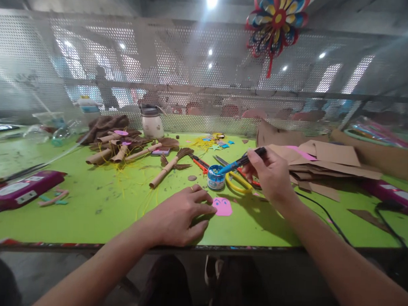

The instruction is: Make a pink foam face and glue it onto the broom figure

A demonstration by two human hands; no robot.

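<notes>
My right hand (270,175) is closed around a dark-handled paintbrush (239,162) whose lower part is blue. Its tip dips into a small open jar of blue paint (216,178), blue around the rim. Palm down on the green table, my left hand (185,215) has its fingers spread, and the fingertips touch the left edge of a pink paper piece (223,207). Blue curved marks show on that paper. Just behind the jar and under my right hand lie yellow-handled scissors (239,183) and a red-handled tool (200,164).
Rolled brown paper figures (165,171) with yellow string lie at left, near a white jar (152,122). Brown cardboard sheets (334,162) are stacked at right. Purple devices rest at both sides, one with a black cable (325,217). A perforated metal screen (200,77) stands behind.
</notes>
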